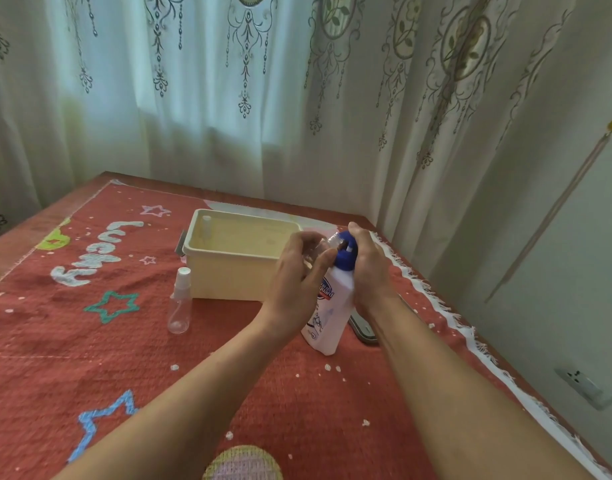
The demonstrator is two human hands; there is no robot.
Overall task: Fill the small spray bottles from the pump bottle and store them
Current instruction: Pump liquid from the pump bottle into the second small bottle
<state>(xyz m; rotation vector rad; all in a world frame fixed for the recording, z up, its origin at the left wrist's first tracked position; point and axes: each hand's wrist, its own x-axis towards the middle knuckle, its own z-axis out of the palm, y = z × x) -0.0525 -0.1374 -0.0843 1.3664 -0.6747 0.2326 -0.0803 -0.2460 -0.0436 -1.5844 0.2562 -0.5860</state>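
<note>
Mid-fill at the red-clothed bench [124, 341]. Steadies the white pump bottle [328, 313], base down on the cloth and leaning slightly, with the right grip [370, 268] clamped over its blue pump head [344, 258] from the right side. Holds a small clear bottle [323, 245] in the left grip [294, 271], fingers curled round it, just left of that head. Keeps the small bottle's long axis nearly level, neck end toward the spout, body end back in the palm. Cannot tell whether mouth and spout truly meet; hidden by fingers. Likely turns on that one alignment: press down from the right, catch from the left, the left grip being the nearer to the small bottle. Leaves a capped spray bottle [180, 303] upright well left of the pump bottle, a cream bin [228, 282] just behind and left of it with another spray bottle [206, 225] inside at the far corner, and a grey lid [365, 330] flat just right of its base.
</note>
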